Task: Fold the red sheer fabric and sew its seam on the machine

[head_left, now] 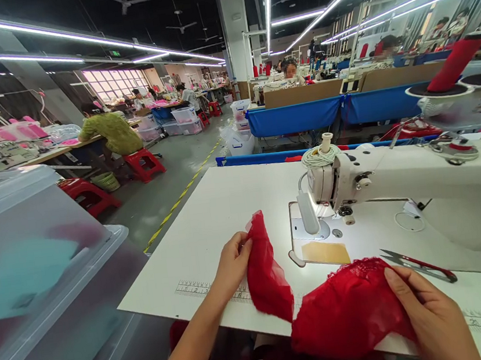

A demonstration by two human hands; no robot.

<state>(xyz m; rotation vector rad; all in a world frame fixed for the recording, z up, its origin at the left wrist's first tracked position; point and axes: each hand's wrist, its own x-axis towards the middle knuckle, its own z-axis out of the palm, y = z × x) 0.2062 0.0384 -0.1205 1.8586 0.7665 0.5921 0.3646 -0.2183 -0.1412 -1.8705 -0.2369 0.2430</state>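
Note:
Between my hands hangs sheer red fabric with a lace edge [348, 307], at the front edge of the white sewing table [242, 191]. My left hand [235, 259] pinches a narrower red piece [265, 276] near its upper end. The wider lace-trimmed part is gripped at its right side by my right hand [427, 309]. The two red parts meet low in the middle; whether they are joined I cannot tell. Just beyond stands a white sewing machine [398, 178], its needle area lit. Thread snips [422, 266] lie beside my right hand.
A tan patch [326, 252] lies before the needle plate. Ruler markings [192, 288] run along the table's front. Red thread cones [456, 63] stand at the right. Clear plastic bins [37, 275] crowd the left. Other people sit at machines beyond the aisle, one in a yellow-green top [109, 132].

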